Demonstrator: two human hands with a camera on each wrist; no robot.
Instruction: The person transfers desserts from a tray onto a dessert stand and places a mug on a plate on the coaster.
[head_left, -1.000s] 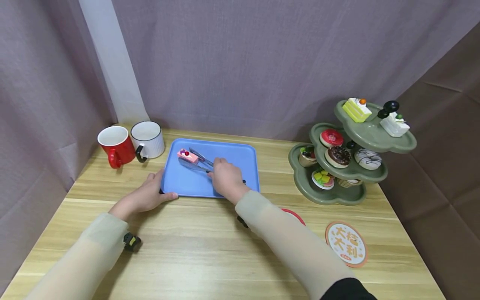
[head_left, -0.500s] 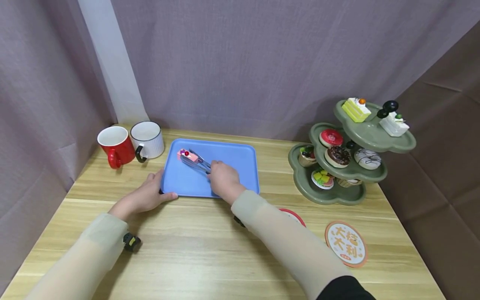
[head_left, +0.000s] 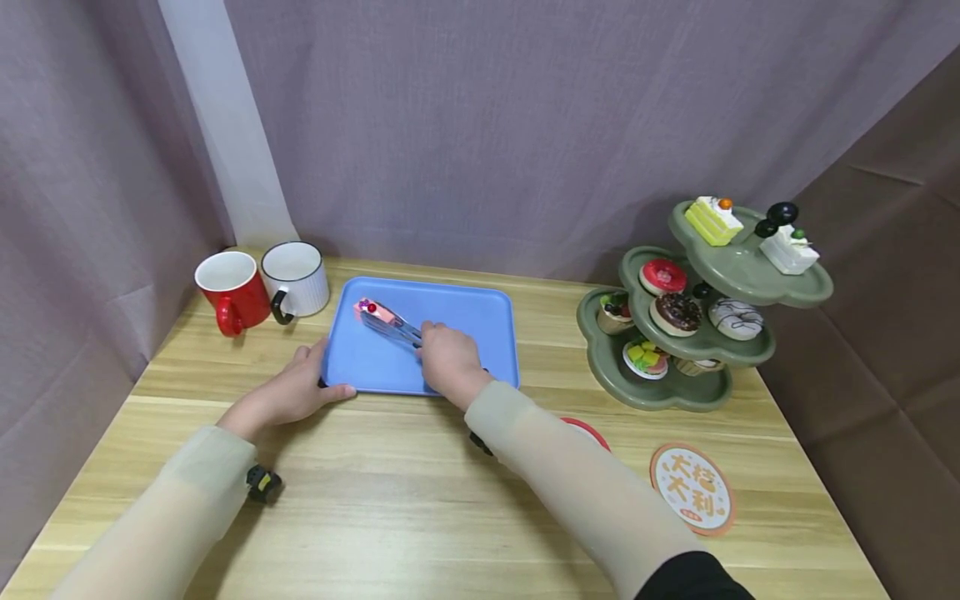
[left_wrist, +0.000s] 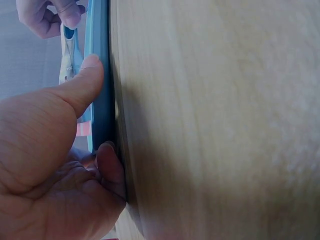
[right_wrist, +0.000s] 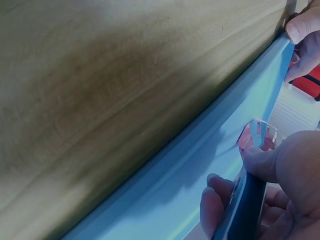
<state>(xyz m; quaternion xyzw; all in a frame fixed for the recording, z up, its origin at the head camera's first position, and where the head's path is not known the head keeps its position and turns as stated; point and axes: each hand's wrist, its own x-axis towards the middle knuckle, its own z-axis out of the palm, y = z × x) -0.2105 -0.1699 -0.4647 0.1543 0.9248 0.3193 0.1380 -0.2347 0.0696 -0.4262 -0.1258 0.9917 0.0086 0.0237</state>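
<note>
A blue tray point(head_left: 465, 333) lies on the wooden table, with a small pink cake point(head_left: 372, 311) topped by a red berry near its far left corner. My right hand point(head_left: 452, 358) grips metal tongs point(head_left: 393, 327) over the tray. Their tips are closed around the cake, as the right wrist view also shows the tongs point(right_wrist: 245, 200) with pink between the ends. At the tray's near left corner, my left hand point(head_left: 300, 387) holds the edge. In the left wrist view its thumb point(left_wrist: 87, 82) lies against the tray's rim point(left_wrist: 102, 50), with fingers bent at the side.
A red mug point(head_left: 234, 293) and a white mug point(head_left: 298, 279) stand left of the tray. At the right is a green tiered stand point(head_left: 750, 279) bearing several cakes and donuts. A round coaster point(head_left: 692, 488) lies in front of it; another coaster point(head_left: 588, 431) is partly under the right sleeve.
The tongs' arms, which stood apart on either side of the pink cake, have come together on it. The right hand shifted slightly left. The left hand has stayed put.
</note>
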